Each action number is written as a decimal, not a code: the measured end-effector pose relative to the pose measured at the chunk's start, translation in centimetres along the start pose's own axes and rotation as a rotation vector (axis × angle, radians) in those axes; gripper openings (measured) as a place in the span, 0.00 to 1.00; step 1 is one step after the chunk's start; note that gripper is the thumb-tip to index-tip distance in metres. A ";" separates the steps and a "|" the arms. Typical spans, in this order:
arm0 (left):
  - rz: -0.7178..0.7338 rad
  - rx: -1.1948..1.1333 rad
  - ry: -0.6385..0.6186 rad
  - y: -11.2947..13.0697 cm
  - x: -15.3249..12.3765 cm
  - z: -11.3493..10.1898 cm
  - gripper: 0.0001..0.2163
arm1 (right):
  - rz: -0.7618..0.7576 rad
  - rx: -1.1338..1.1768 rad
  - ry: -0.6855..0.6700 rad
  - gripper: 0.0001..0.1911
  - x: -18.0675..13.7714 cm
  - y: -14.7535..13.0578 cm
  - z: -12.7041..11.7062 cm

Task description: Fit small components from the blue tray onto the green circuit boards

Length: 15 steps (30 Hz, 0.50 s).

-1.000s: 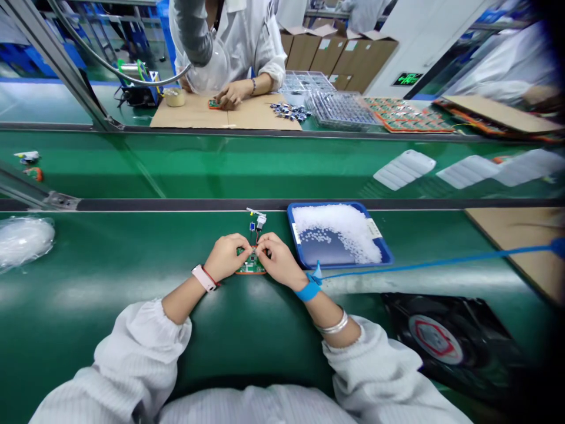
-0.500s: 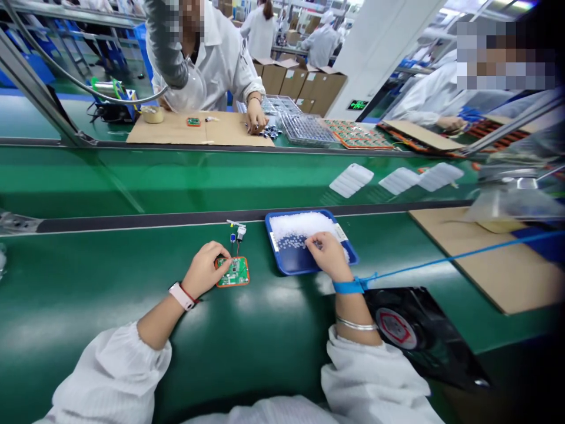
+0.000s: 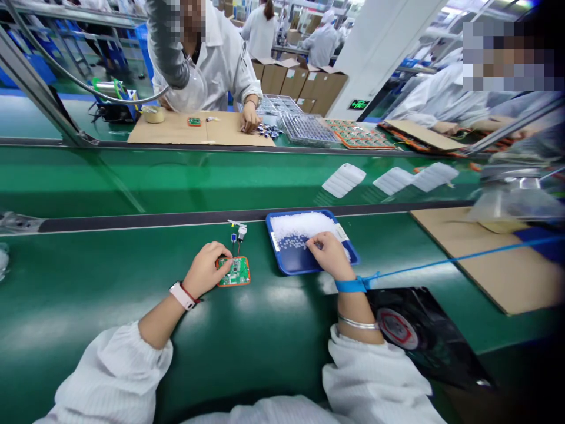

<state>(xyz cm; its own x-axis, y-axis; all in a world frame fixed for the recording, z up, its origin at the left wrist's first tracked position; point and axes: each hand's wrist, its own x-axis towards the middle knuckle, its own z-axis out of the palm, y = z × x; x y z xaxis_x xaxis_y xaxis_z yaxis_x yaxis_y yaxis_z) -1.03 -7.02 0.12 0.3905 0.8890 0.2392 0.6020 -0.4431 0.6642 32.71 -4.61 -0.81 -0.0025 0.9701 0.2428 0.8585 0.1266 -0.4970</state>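
Observation:
My left hand (image 3: 206,270) is closed on the left edge of a green circuit board (image 3: 238,272) with an orange rim, which lies flat on the bench. Wires run from the board's far side to a white connector (image 3: 242,232) and a small blue part (image 3: 233,238). My right hand (image 3: 330,254) reaches into a blue tray (image 3: 291,268), its thumb and fingertips pinched together low over loose pieces. Many tiny white pieces (image 3: 302,224) are heaped along the tray's far side. Whatever sits between the right fingertips is too small to make out.
A blue cord (image 3: 441,260) stretches rightward from my right wrist. Beside that forearm lies a black bag (image 3: 428,335), with a cardboard sheet (image 3: 489,265) beyond. White moulded pieces (image 3: 344,180) lie on the green belt (image 3: 198,179). Across it, a co-worker's hand (image 3: 251,118) touches small parts.
The white moulded pieces on the belt have shifted a little to the left. Across the belt, the co-worker's hand has moved slightly left. Both my hands stay almost where they were.

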 end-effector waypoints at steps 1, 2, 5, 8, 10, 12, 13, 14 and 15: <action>0.001 0.000 -0.001 0.0 0.0 0.0 0.05 | -0.001 0.006 0.008 0.07 0.0 -0.1 0.0; 0.004 0.000 -0.002 0.0 0.0 0.0 0.05 | -0.003 0.011 0.011 0.07 0.0 -0.1 0.1; 0.017 0.002 -0.006 0.0 0.0 0.0 0.05 | -0.013 0.018 -0.008 0.06 -0.1 0.0 0.2; 0.027 0.011 -0.003 0.0 -0.1 0.0 0.05 | -0.030 0.004 -0.033 0.06 -0.1 0.3 0.0; 0.028 0.012 -0.001 0.0 -0.1 0.0 0.06 | -0.048 -0.003 -0.043 0.07 -0.1 0.2 -0.3; 0.029 0.002 0.000 0.1 0.0 0.0 0.05 | -0.076 0.016 -0.020 0.08 0.0 -0.9 -0.6; 0.028 -0.006 -0.001 0.2 0.0 0.0 0.05 | -0.098 0.047 0.004 0.08 0.1 -1.9 -0.6; 0.028 -0.015 -0.003 0.3 0.0 -0.1 0.06 | -0.125 0.095 0.030 0.07 0.0 -3.2 -0.5; 0.030 -0.025 -0.006 0.5 0.1 -0.1 0.06 | -0.158 0.157 0.053 0.07 -0.1 -4.9 -0.3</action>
<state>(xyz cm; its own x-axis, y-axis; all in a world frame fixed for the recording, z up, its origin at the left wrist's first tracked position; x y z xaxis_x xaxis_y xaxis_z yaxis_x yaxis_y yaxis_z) -0.76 -7.15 0.51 0.4124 0.8745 0.2553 0.5726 -0.4668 0.6739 28.65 -5.41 1.80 -0.1004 0.9238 0.3694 0.7593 0.3110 -0.5715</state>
